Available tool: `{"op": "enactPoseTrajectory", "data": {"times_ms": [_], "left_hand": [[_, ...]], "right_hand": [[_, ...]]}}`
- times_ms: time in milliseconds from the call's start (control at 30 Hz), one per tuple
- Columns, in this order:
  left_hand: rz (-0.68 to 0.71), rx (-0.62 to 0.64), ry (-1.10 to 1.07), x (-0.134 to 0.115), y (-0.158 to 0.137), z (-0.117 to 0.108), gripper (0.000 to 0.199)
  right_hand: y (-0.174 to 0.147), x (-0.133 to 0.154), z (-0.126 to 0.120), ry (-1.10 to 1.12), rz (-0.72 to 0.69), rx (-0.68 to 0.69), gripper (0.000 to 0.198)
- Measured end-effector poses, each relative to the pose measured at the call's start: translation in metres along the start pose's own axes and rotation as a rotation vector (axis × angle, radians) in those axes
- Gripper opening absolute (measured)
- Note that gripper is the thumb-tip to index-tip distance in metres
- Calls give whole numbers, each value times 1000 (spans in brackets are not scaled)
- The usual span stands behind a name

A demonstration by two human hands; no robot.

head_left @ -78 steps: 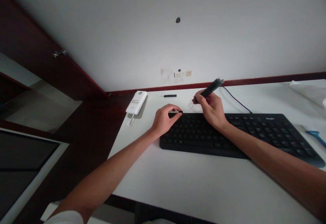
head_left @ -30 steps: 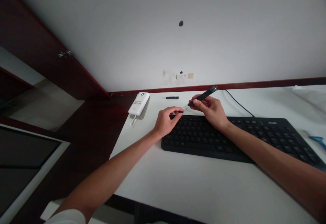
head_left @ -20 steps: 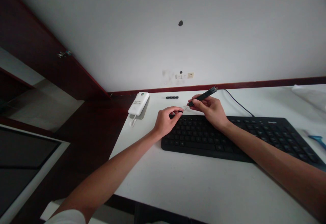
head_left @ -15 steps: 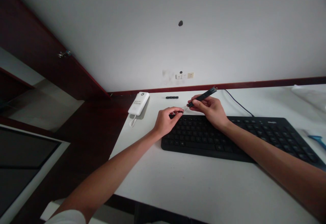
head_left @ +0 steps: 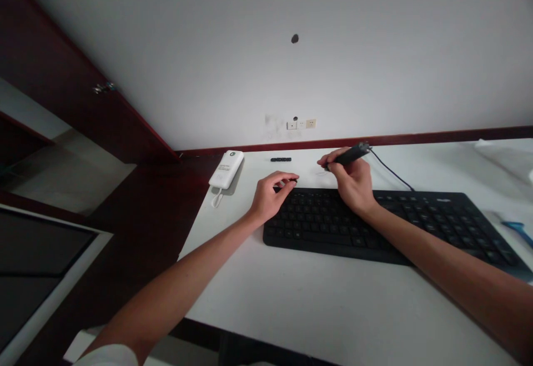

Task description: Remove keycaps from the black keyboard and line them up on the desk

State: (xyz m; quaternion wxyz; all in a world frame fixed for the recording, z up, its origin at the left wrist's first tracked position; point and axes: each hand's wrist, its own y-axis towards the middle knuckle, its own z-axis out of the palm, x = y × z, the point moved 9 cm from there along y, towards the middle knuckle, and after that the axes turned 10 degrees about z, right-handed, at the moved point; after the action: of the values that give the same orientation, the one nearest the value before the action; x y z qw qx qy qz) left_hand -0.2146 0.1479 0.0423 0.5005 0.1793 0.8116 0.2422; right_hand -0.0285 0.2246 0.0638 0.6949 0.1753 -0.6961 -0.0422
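My left hand [head_left: 272, 194] pinches a small black keycap [head_left: 293, 180] between thumb and fingertips, just above the keyboard's upper left edge. In my right hand [head_left: 353, 183] is a black-handled keycap puller [head_left: 352, 155], its thin wire end pointing left and its thick end up to the right. A gap separates the wires from the keycap. Beneath both hands lies the black keyboard [head_left: 316, 238], partly covered by my right forearm. Several black keycaps [head_left: 281, 159] sit in a short row behind my left hand.
A white power bank [head_left: 227, 170] with a short looped cable [head_left: 217, 198] rests at the table's left edge. The keyboard cable [head_left: 391, 168] runs toward the back. At the right are a blue-handled tool [head_left: 518, 227] and a crumpled clear plastic bag [head_left: 506, 158].
My right hand has moved right with the puller, whose wires have come away from the keycap. My left hand has stayed almost in place, still pinching the keycap.
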Motion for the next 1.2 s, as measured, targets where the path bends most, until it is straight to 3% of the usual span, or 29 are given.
{"op": "enactPoseTrajectory", "data": {"times_ms": [67, 200, 333, 467, 933, 1100, 1200], "left_hand": [[-20, -4, -27, 4, -1, 1, 16], [-65, -35, -97, 11, -3, 0, 21], [-71, 10, -103, 10, -2, 3, 18], [-79, 30, -136, 9, -2, 4, 19], [-66, 22, -198, 13, -3, 5, 24], [-16, -95, -122, 22, 6, -21, 19], [-53, -142, -31, 41, 10, -37, 16]], "right_hand": [[-5, 16, 2, -151, -130, 18, 7], [-18, 28, 24, -439, -294, 238, 18], [-26, 20, 40, -545, -323, 397, 29], [-29, 15, 47, -533, -331, 479, 28], [-31, 11, 49, -653, -310, 481, 15], [-9, 4, 31, -822, -283, 412, 22], [16, -16, 6, -973, -170, 338, 20]]}}
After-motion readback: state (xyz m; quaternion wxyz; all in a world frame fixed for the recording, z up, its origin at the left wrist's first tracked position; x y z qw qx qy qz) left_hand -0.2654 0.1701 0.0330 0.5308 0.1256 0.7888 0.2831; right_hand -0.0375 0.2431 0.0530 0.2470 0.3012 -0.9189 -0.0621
